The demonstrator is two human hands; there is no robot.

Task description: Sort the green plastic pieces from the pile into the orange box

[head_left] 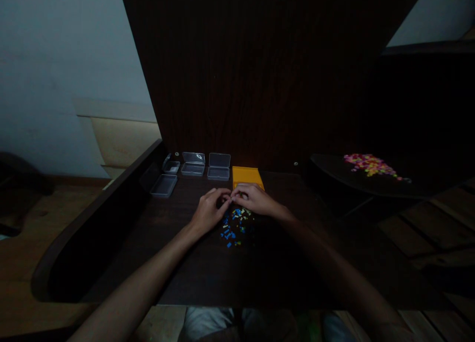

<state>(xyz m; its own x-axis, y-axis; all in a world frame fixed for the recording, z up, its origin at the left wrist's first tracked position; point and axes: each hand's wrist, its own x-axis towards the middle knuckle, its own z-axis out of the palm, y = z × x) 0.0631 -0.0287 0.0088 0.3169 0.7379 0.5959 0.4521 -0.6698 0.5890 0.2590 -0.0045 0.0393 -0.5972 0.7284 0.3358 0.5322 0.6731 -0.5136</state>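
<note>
Wood-grained bench (174, 275) is bearing tiny, angular blue-and-yellow pieces (228, 244). Just beyond, our left hand (208, 209) and right hand (256, 198) are curling together; whether either grip is pinching anything, we cannot tell.

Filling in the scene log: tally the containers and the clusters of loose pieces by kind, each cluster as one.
Clear plastic cases: 4
Yellow container: 1
Mostly blue and pale cluster: 1
Pink, yellow and orange cluster: 1
Total: 7
Single pieces are too small to count.
</note>
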